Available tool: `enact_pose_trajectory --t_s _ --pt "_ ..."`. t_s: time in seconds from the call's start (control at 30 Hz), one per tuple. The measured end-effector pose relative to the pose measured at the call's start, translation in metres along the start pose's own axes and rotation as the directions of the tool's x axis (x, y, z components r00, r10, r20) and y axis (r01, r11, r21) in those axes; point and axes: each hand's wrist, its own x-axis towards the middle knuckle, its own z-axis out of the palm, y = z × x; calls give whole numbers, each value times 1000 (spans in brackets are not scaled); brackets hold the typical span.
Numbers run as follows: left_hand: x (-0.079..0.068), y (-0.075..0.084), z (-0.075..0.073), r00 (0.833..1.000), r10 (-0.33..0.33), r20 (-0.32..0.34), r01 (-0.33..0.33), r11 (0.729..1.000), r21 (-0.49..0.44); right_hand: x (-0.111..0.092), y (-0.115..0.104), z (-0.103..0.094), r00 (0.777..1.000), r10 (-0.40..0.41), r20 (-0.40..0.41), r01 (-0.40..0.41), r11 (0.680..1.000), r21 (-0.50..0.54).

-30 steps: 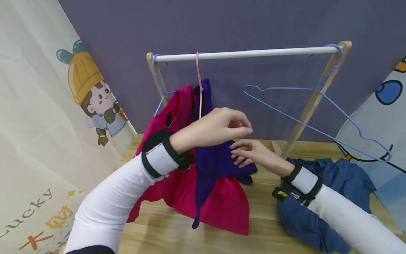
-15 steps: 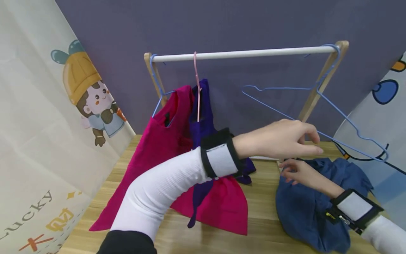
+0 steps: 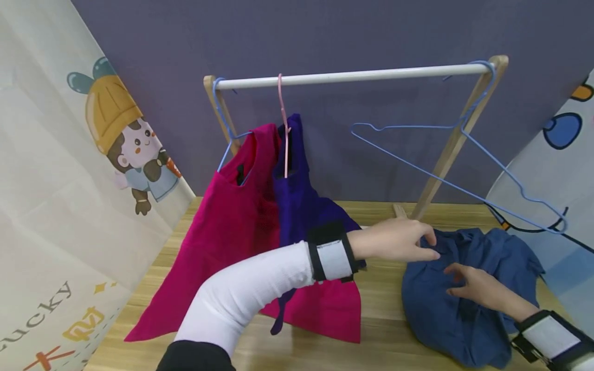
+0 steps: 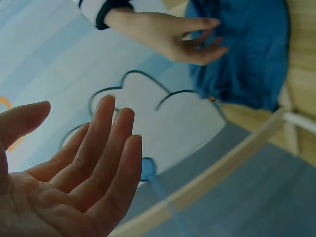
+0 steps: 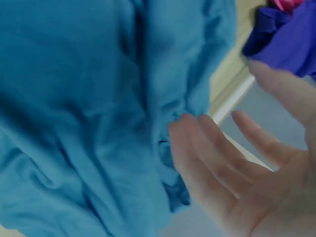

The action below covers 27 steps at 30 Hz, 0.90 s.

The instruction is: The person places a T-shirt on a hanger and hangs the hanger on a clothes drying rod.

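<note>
A crumpled blue garment (image 3: pixel 468 314) lies on the wooden table at the right. My left hand (image 3: pixel 399 239) hovers at its upper left side, fingers loosely bent and holding nothing; the left wrist view shows this hand's (image 4: pixel 84 177) palm bare. Over the garment is my right hand (image 3: pixel 484 291), fingers spread and slightly bent. In the right wrist view the right hand's (image 5: pixel 247 173) fingertips overlap the edge of the blue cloth (image 5: pixel 98 123), with nothing gripped. An unloaded blue wire hanger (image 3: pixel 417 170) hangs at the rack's right end, above the garment.
A clothes rack with a white rail (image 3: pixel 352 77) stands at the back. On its left hang a magenta garment (image 3: pixel 223 226) on a blue hanger and a purple garment (image 3: pixel 297 201) on a pink hanger (image 3: pixel 284 123). A printed curtain (image 3: pixel 42 170) borders the left side.
Both hands have moved from beside the purple garment to the right and down, to the blue garment. The hung clothes stay on the rack; the view has shifted slightly.
</note>
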Motion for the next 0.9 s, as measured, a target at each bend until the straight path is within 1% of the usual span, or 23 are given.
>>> enact_pose_trajectory --t_s 0.1,0.2,0.3,0.4,0.6,0.77,0.83,0.9 --pt "1 -13 12 1000 -29 -4 28 999 -27 0 7 11 999 -27 36 28 1000 -14" --pt "0 -22 22 999 -35 -15 34 999 -42 -1 10 23 997 -43 69 45 998 -34" --pt "0 -30 30 998 -48 -28 46 997 -55 -2 12 34 996 -28 87 34 997 -68" --pt "-1 -39 36 997 -55 -46 52 997 -65 -2 12 42 996 -4 90 13 995 -103" --pt "-7 -58 46 993 -100 -60 93 989 -113 -1 14 53 998 -45 46 52 984 -170" --pt "-14 -72 53 992 -107 -68 97 985 -141 1 15 56 994 -107 -6 103 967 -235" --pt "-17 -78 55 992 -107 -64 96 983 -156 2 17 56 990 -136 -26 126 964 -235" --pt "-19 -83 56 992 -111 -59 99 979 -176 3 19 54 986 -159 -40 149 970 -191"
